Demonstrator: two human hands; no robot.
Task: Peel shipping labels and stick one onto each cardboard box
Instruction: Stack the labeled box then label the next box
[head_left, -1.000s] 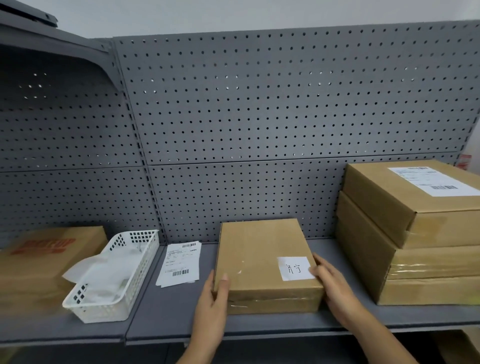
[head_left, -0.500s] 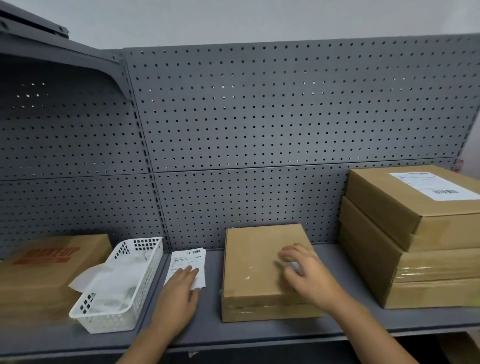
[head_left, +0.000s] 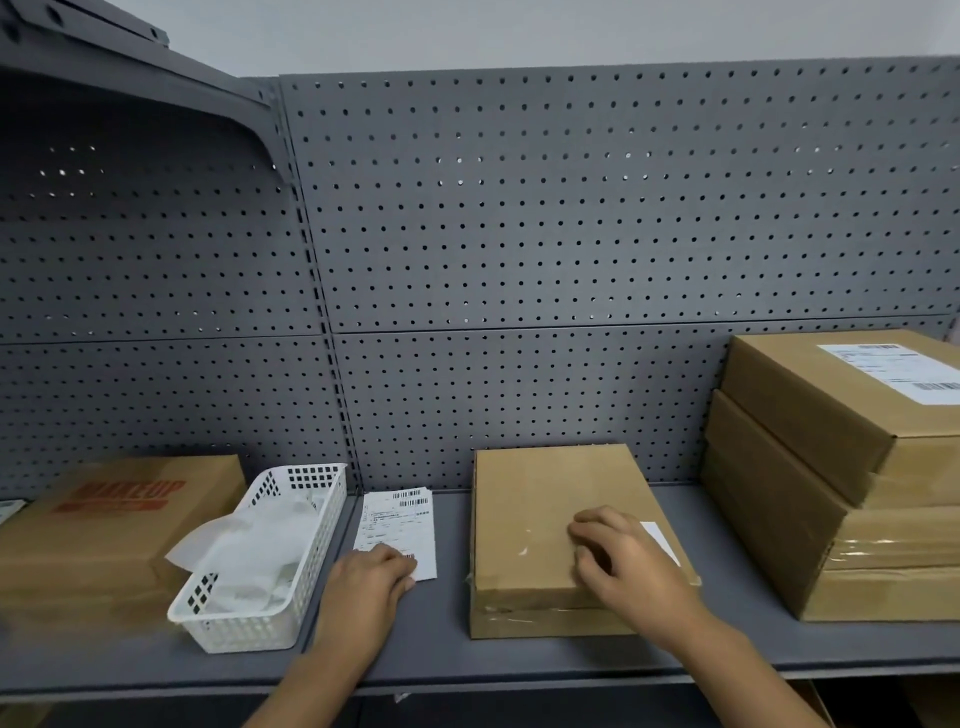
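Note:
A flat cardboard box (head_left: 540, 514) lies in the middle of the grey shelf. My right hand (head_left: 626, 564) rests on its top with fingers curled, covering most of a small white sticker (head_left: 662, 540). To the left of the box lies a small stack of white shipping labels (head_left: 400, 525) with barcodes. My left hand (head_left: 366, 590) lies on the near end of that stack, fingertips on the paper. At the right stands a pile of cardboard boxes (head_left: 810, 493); the top one bears a shipping label (head_left: 893, 371).
A white plastic basket (head_left: 291, 499) holding crumpled white backing paper stands left of the labels. Further left is a brown box with red print (head_left: 104, 525). A grey pegboard wall (head_left: 519, 260) backs the shelf (head_left: 519, 654).
My left hand left the middle box's front corner and went left onto the label stack. My right hand moved from the box's right edge onto its top, over the small sticker.

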